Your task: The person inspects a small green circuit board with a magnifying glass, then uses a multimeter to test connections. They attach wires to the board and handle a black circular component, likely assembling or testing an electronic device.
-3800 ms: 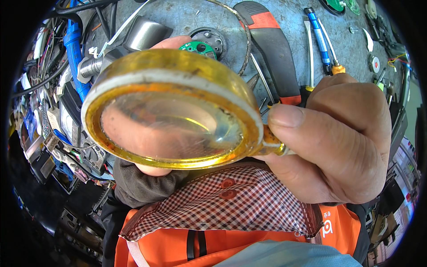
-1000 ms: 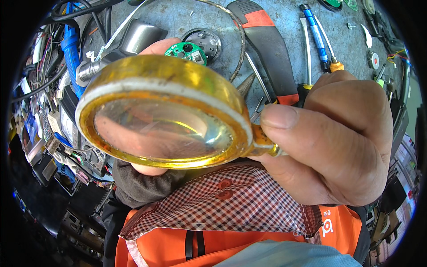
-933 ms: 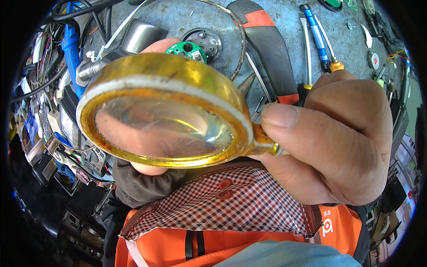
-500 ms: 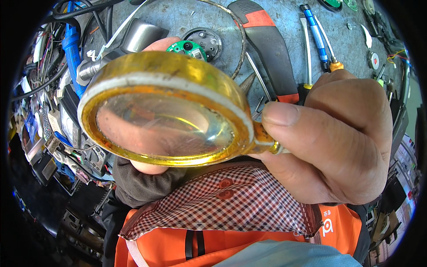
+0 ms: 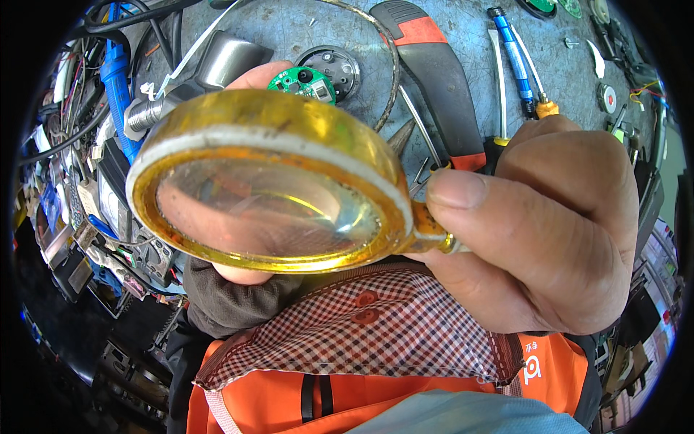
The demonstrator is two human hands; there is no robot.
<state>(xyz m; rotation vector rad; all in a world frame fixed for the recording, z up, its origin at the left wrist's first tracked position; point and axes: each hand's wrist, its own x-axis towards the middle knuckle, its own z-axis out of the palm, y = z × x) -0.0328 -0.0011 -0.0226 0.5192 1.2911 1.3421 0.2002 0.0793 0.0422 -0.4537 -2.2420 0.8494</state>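
Observation:
My right hand (image 5: 553, 224) pinches the short handle of a magnifying glass (image 5: 278, 116) with a yellow-gold rim. The lens is tilted and stands close in front of my left hand (image 5: 254, 77), covering most of it. A fingertip of that left hand shows above the rim, beside a small round green circuit board (image 5: 307, 82) that it holds. Blurred skin appears through the lens. Just behind the board lies a dark round housing (image 5: 338, 70) on the bench.
A grey metal bench (image 5: 347, 25) carries a black and red tool handle (image 5: 441, 87), a blue pen-like tool (image 5: 515, 61) and screwdrivers. A steel bolt (image 5: 144, 116) and a blue tool (image 5: 116, 79) lie at left, near black cables and piled electronic scrap (image 5: 79, 195). An orange apron (image 5: 267, 398) covers my front.
The magnifying glass has sunk very slightly, and a little more of the green circuit board shows above its rim. Both hands keep their hold.

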